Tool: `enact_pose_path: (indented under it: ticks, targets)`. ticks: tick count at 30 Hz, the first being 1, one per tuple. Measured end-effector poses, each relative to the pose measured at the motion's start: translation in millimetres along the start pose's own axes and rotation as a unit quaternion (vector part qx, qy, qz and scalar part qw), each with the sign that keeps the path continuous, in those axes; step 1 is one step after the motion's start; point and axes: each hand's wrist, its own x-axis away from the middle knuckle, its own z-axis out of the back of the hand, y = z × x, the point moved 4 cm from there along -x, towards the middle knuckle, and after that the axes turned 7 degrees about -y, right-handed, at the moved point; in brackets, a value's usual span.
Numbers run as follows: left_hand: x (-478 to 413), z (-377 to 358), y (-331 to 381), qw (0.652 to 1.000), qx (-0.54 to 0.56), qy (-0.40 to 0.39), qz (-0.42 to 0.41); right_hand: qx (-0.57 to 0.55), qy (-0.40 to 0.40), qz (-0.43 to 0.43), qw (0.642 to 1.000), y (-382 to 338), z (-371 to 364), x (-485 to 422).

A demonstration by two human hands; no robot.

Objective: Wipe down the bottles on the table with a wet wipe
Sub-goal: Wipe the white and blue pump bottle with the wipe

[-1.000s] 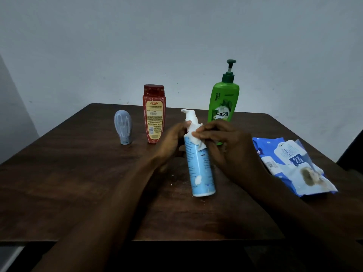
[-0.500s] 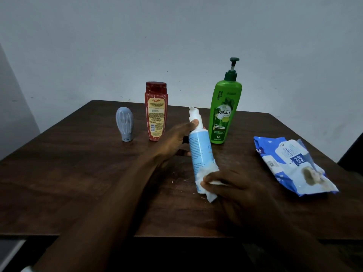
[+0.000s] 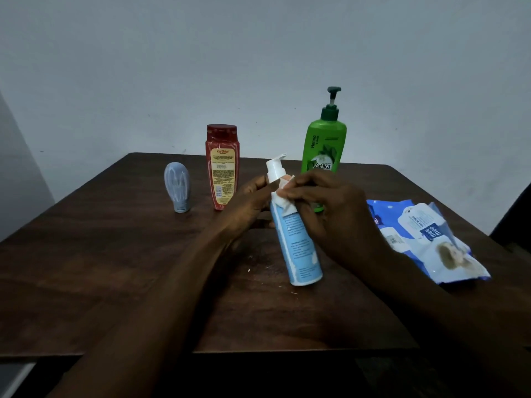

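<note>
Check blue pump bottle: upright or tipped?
Tipped: blue pump bottle leans, pump left of base; left hand grips neck, right hand holds wet wipe there.

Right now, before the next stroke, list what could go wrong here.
1. The blue pump bottle leans tilted, held by the left hand only near its neck; its base could skid on the table.
2. The right hand works the wet wipe just in front of the green pump bottle; a backward swing might topple it.
3. Rubbing beside the white pump head may press it and squirt product.
</note>
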Motion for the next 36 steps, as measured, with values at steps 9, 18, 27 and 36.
enact_pose_path:
  ticks: [9, 18, 27, 36]
  targets:
    - [-2.0, 0.5, -0.5, 1.000, -0.008, 0.026, 0.011, 0.098, -0.133, 0.057, 0.985, -6.5, -4.5, 57.9]
    - [2.2, 3.2, 1.8, 0.997, 0.005, 0.071, 0.030, -0.008, -0.038, -0.037, 0.999, 12.5, 10.5, 93.8]
    - [11.0, -3.4, 0.3, 0.963, 0.200, 0.165, 0.067, -0.032, 0.188, -0.146, 0.971, -3.7, 32.0, 71.5]
    - [28.9, -17.5, -5.1, 0.932, 0.319, 0.134, 0.105, -0.027, 0.232, -0.062, 0.970, -10.6, 44.3, 79.8]
